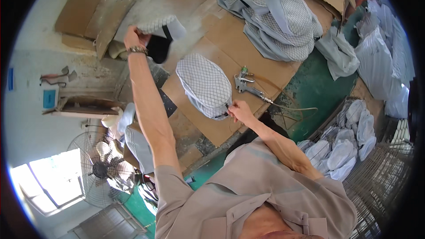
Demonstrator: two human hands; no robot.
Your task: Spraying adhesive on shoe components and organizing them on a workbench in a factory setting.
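My left hand [136, 38], reaching to the far left, is closed on the edge of a quilted fabric piece [158, 25] with white and black parts. A padded oval cover [204, 82], white with a dark diamond grid, lies on cardboard [217, 137] in the middle of the bench. At its near right end my right hand [241, 111] pinches the rim, beside a small dark tab. Just right of the cover rests a metal spray gun [249, 86] with a hose on its handle; neither hand touches it.
A big heap of similar grey-white covers [283, 22] lies at the far right of the bench. White plastic bags [376, 62] stand beyond it. To the right, a wire basket [372, 172] holds white pieces. A fan [101, 169] stands at the left.
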